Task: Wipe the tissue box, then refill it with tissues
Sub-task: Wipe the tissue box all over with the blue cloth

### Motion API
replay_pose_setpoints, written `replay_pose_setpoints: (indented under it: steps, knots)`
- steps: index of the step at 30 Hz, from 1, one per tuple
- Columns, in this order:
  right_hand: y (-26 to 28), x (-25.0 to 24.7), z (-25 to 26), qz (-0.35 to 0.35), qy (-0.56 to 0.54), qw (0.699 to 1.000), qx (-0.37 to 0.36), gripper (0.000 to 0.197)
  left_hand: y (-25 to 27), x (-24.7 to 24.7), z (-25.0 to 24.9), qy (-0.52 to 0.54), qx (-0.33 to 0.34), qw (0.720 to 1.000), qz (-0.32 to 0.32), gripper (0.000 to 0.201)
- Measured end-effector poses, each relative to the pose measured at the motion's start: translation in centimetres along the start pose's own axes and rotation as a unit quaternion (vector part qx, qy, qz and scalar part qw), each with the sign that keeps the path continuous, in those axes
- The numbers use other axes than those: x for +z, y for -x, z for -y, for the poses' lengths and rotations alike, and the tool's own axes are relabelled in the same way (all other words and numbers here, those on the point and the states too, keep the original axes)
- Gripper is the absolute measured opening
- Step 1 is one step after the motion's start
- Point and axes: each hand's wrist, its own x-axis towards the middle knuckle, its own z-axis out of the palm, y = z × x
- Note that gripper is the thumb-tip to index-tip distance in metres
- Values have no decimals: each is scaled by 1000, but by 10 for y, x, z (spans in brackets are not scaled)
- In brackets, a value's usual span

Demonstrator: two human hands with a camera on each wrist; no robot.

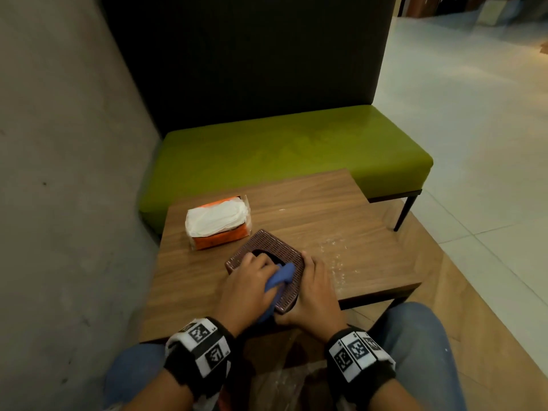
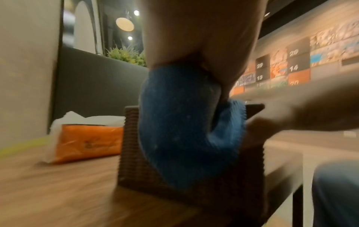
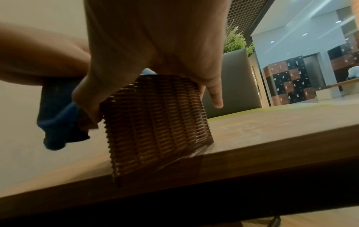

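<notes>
A brown woven tissue box [image 1: 268,247] [image 3: 155,121] [image 2: 132,145] stands near the front of the wooden table [image 1: 311,215], its dark oval opening facing up. My left hand [image 1: 249,280] grips a blue cloth [image 1: 280,278] [image 2: 184,122] [image 3: 58,116] and presses it on the box's top and near side. My right hand [image 1: 314,292] [image 3: 155,53] clasps the box's right side and near corner, thumb on the front. An opened orange pack of white tissues [image 1: 218,222] [image 2: 87,138] lies behind the box to the left.
White crumbs [image 1: 335,253] are scattered on the table right of the box. A green bench [image 1: 296,149] with a dark backrest stands beyond the table. A grey wall [image 1: 59,173] runs along the left. My blue-jeaned knees [image 1: 415,345] are under the front edge.
</notes>
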Motion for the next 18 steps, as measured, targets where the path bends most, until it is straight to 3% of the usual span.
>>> replay_pose_setpoints:
  steps: [4, 7, 14, 18]
  knots:
    - [5, -1, 9, -10, -6, 1000, 23, 131, -24, -7, -5, 34, -57, 996, 60, 29]
    - [6, -3, 12, -12, 0, 1000, 28, 131, -32, -10, -6, 0, -50, 992, 117, 30]
    - [-9, -33, -4, 114, 62, 990, -50, 128, -36, -48, 29, -131, 11, 965, 226, 25]
    - [-8, -33, -5, 115, 48, 991, -38, 128, -31, -49, 25, -124, 1, 969, 214, 24]
